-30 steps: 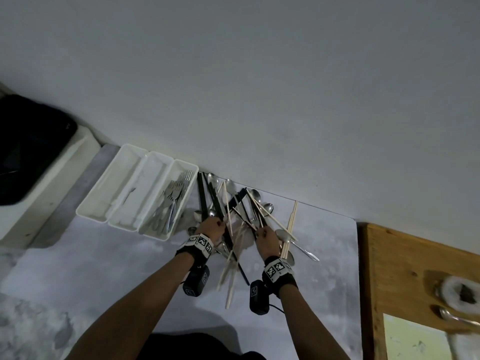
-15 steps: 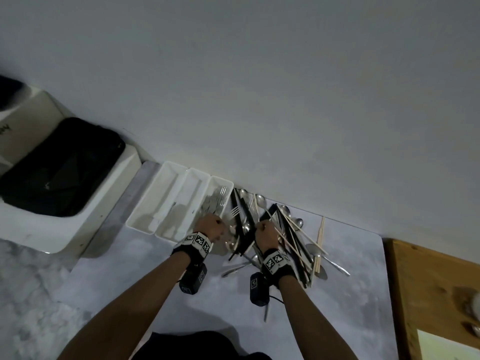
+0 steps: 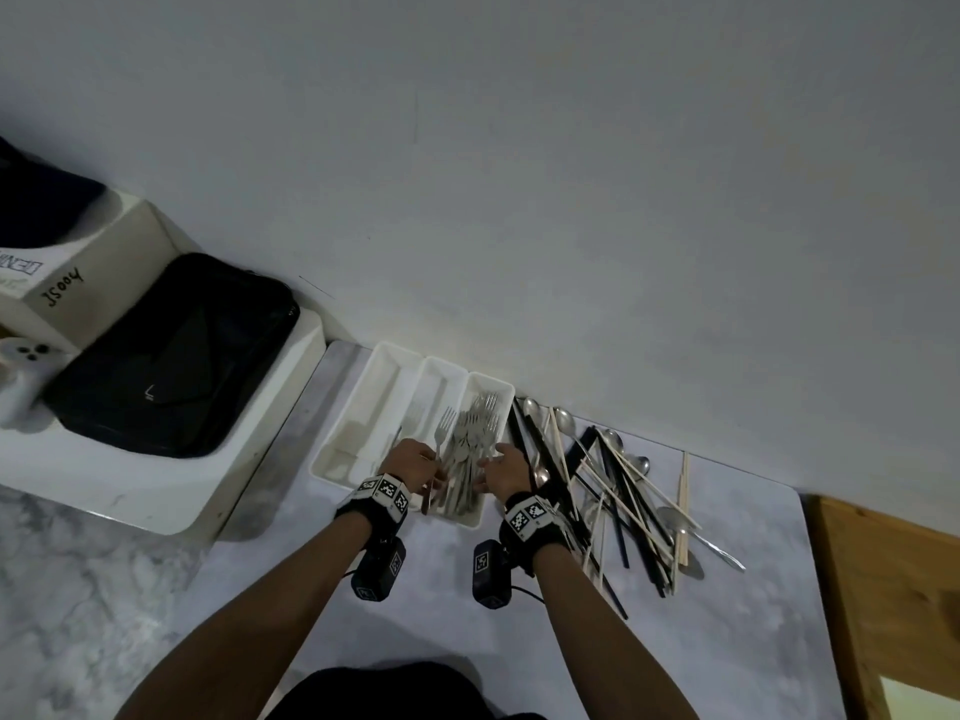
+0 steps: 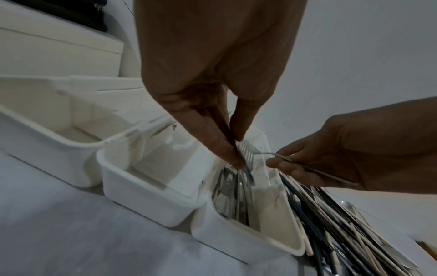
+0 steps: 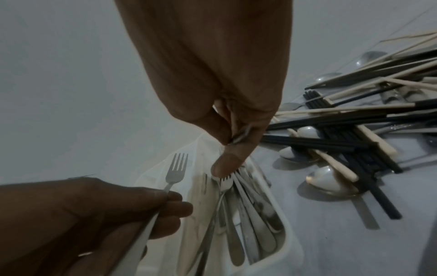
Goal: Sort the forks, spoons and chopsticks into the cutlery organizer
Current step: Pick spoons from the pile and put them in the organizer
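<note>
A white three-compartment organizer [image 3: 375,407] stands against the wall; its right compartment holds several forks [image 3: 475,449], its other two look bare. My left hand [image 3: 423,462] grips a fork [image 5: 176,168] by the handle, tines up, over the divider left of that compartment. My right hand [image 3: 493,462] pinches another fork [image 4: 326,174] above the same compartment, its tines down near the stored forks [image 5: 255,214]. To the right lies a mixed pile of black and pale chopsticks [image 3: 618,496] and spoons [image 5: 328,181].
A white box carrying a black bag [image 3: 171,356] sits left of the organizer. A wooden board [image 3: 893,589] borders the marble mat on the right. The wall runs directly behind the organizer and the pile.
Both hands left the pile and moved left to the organizer's right compartment, each carrying a fork. The head view swung left with them.
</note>
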Available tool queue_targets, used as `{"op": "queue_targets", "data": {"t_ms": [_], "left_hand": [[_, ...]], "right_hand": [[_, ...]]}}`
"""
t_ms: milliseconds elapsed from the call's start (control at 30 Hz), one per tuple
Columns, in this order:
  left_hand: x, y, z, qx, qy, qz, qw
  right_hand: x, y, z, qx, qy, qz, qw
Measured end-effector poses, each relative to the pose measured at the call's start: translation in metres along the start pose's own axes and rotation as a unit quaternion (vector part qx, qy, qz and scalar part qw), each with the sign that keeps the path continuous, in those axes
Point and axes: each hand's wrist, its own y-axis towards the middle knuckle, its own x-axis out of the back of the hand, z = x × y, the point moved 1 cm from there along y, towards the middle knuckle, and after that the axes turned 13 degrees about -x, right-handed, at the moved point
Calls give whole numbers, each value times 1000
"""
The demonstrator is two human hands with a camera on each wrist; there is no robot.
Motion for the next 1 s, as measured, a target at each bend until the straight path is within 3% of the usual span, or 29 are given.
{"op": "queue_targets", "data": {"t_ms": [100, 200, 333, 500, 767, 1000], "left_hand": [[0, 8, 4, -5, 13, 10, 1000], [-4, 17, 9, -14, 39, 24, 999], [-17, 24, 6, -43, 49, -1, 998], [-41, 23, -13, -82, 55, -1, 995], [-104, 22, -35, -132, 64, 61, 987], [-149, 13, -34, -92, 81, 60, 991]], "right_hand": [[-9, 28, -13, 16, -56, -27, 998], [-3, 1, -5, 42, -104, -35, 993], [12, 6, -15, 46, -101, -29, 993], [63, 2, -42, 29, -107, -69, 991], [159, 27, -145, -89, -107, -137, 981], [201, 16, -151, -79, -157, -167, 970]]}}
